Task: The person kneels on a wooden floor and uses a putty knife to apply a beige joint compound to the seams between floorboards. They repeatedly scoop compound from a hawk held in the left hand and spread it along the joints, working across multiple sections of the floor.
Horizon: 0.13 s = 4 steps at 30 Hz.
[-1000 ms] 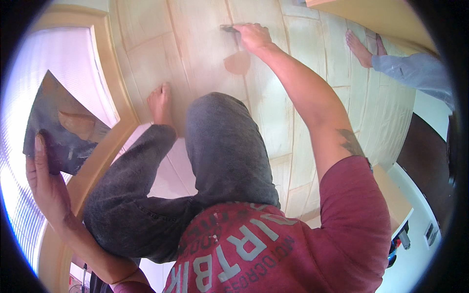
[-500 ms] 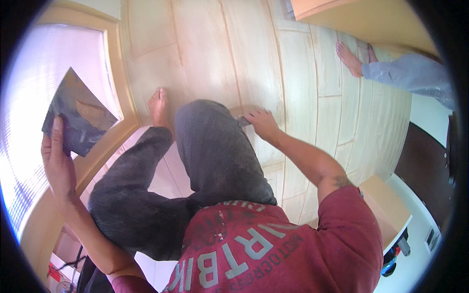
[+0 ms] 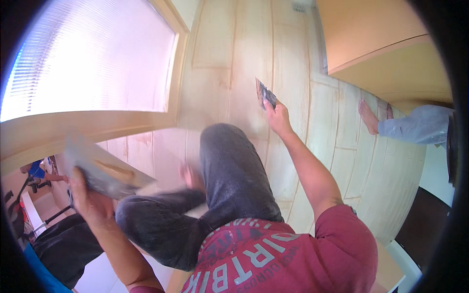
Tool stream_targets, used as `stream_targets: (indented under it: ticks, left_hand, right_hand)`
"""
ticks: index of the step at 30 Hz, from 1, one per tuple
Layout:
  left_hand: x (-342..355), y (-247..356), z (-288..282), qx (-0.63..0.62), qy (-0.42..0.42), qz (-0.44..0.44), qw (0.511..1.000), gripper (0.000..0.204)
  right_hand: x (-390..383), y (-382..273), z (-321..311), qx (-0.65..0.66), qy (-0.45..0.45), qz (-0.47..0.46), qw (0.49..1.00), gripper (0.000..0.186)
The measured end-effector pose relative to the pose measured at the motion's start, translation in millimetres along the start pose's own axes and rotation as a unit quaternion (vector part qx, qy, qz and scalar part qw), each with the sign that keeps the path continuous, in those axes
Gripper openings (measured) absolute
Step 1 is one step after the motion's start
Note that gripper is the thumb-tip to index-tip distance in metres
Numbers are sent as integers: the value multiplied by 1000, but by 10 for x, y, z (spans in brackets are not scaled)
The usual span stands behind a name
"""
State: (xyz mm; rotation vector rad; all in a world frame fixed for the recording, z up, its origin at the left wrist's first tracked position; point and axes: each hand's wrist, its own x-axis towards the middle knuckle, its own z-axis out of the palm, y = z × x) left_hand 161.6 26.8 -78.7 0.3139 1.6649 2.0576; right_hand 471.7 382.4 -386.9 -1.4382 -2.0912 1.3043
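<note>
My left hand (image 3: 90, 198) grips a flat grey plate (image 3: 80, 154) near its edge, thumb on top and fingers under it. A tan smear of paste (image 3: 117, 172) lies on the plate, which is blurred by motion. My right hand (image 3: 278, 117) is closed around a putty knife (image 3: 262, 92) with a smeared, worn blade. The knife points away from me over the pale plank floor (image 3: 210, 44), whose seams show brown lines. Whether the blade touches the floor I cannot tell. My bent knees (image 3: 229, 161) are between my two hands.
A light wood frame with ribbed glass (image 3: 112, 63) stands at the left. At the far right is a yellowish wooden cabinet (image 3: 376, 34), with another person's leg (image 3: 415, 128) beside it. Dark trousers (image 3: 63, 244) and a person in blue (image 3: 36, 168) appear at the lower left.
My right hand has moved forward from beside my knee, bringing the putty knife into full sight. My left hand has lowered and brought the plate closer to my knee. The view has swung left.
</note>
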Motion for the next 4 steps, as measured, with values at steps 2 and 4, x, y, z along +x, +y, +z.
stream_targets:
  ticks: [2,4]
  left_hand:
    - [-2,-225,89,-68,17,-88,994,50]
    - [146,-395,234,-131,13,-118,984,51]
  right_hand:
    - [-54,-362,-71,72,-6,-27,997,43]
    - [-53,-880,-155,155,-2,-103,983,46]
